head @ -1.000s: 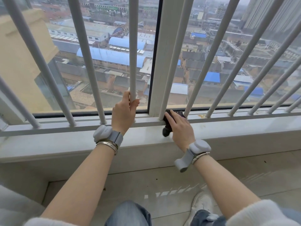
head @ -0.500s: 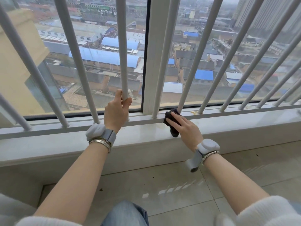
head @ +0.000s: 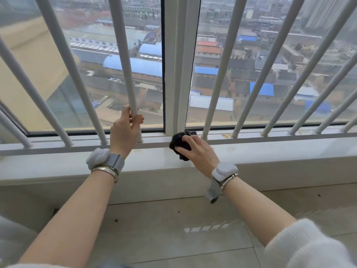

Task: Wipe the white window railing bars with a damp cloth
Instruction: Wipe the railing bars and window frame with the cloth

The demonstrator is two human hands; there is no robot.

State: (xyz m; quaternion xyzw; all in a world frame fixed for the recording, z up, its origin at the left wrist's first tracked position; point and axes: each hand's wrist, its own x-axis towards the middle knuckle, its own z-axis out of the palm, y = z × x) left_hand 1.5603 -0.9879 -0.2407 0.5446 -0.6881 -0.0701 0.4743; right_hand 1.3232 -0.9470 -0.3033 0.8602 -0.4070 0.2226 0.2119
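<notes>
White railing bars (head: 222,64) stand in a row in front of the window, fixed into a white bottom rail (head: 270,139). My left hand (head: 123,134) grips the lower end of one bar (head: 123,55) left of the window frame post. My right hand (head: 195,151) holds a dark bunched cloth (head: 178,143) and presses it on the bottom rail, just below the frame post and left of the nearest right-hand bar. Part of the cloth is hidden under my fingers.
A wide pale sill (head: 270,157) runs below the rail, with a tiled floor (head: 173,229) beneath. A rust-coloured stain (head: 226,135) marks the rail to the right of the cloth. Both wrists carry grey strapped devices. Beyond the glass lie rooftops far below.
My right hand has slid the cloth left along the bottom rail, from the base of a right-hand bar to under the frame post. My left hand keeps its grip on the same bar.
</notes>
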